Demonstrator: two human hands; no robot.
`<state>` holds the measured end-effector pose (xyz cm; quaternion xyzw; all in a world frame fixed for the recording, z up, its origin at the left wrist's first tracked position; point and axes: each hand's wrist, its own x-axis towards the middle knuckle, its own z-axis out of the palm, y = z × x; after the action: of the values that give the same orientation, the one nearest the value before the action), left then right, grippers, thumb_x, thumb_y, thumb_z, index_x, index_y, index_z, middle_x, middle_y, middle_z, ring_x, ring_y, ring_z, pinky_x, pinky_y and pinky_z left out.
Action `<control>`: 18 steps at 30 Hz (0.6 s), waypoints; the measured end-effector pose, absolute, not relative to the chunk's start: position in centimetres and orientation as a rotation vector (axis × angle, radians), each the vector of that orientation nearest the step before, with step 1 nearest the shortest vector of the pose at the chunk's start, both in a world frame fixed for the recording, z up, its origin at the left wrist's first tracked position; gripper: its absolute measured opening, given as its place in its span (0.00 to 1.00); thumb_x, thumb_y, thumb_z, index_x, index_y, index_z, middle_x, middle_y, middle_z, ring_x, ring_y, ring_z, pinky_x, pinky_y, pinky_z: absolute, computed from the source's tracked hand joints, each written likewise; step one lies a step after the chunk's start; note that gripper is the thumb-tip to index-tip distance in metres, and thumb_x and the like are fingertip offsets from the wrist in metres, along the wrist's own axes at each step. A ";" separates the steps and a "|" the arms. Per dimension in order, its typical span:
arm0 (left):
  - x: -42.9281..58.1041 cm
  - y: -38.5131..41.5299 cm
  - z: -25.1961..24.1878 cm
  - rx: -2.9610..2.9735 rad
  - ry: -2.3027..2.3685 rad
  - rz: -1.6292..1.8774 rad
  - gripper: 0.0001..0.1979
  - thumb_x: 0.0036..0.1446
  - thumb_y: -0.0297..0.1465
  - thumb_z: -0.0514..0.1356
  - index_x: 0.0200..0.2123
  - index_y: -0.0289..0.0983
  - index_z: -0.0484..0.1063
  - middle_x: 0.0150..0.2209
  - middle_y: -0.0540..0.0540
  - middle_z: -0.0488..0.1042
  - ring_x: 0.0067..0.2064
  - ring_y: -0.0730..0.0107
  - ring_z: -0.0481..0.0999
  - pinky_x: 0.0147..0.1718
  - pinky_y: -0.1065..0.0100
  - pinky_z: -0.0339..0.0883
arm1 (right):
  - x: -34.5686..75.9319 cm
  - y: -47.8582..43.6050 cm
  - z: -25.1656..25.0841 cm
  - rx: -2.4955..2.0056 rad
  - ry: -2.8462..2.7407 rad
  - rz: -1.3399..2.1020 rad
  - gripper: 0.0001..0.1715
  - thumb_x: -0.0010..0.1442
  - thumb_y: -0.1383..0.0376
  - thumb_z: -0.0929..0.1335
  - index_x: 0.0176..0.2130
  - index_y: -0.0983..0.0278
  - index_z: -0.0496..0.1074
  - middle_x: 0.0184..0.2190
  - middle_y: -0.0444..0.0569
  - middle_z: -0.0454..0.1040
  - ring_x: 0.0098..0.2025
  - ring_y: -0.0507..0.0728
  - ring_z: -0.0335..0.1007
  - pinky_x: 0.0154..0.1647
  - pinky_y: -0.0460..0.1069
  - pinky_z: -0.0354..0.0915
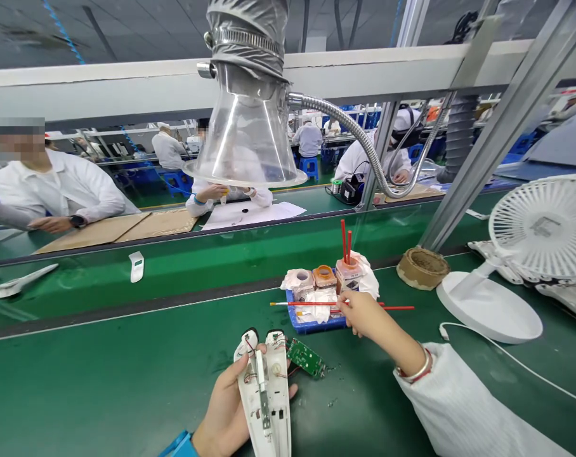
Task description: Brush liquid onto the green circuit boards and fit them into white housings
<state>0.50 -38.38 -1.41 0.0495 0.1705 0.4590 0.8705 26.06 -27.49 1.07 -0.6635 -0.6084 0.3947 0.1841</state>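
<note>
My left hand [228, 403] is closed around an open white plastic housing [278, 419] with a metal strip and thin wires inside. A green circuit board [307, 357] hangs from wires at the housing's upper right, over the bench. My right hand [361, 314] reaches over a blue tray [316, 327], its fingers pinched on a thin red paintbrush [311, 304] that lies across the tray. Just below it another paintbrush [309, 313] lies on white tissue. Small bottles stand in the tray, among them an orange-rimmed one [324, 274] and one with red sticks [349, 273] upright in it.
Right of the tray are a tape roll [422, 268] and a white fan [492, 308] with its cable. A clear extraction hood [250, 139] hangs above. Beyond the bench lies a green conveyor belt [188, 263] carrying white parts. Several people in white coats sit behind it.
</note>
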 end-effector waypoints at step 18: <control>0.7 -38.8 0.3 0.237 0.111 1.019 0.16 0.59 0.36 0.49 0.39 0.40 0.76 0.51 0.43 0.72 0.57 0.54 0.64 0.57 0.48 0.50 | 22.1 -29.0 1.7 -0.654 -1.704 0.300 0.09 0.59 0.72 0.62 0.37 0.59 0.67 0.36 0.48 0.71 0.37 0.56 0.73 0.38 0.54 0.70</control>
<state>0.69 -38.78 0.35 0.1133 0.0530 0.4864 0.8648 22.08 -29.00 1.67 -0.2824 -0.7355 0.1295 0.6021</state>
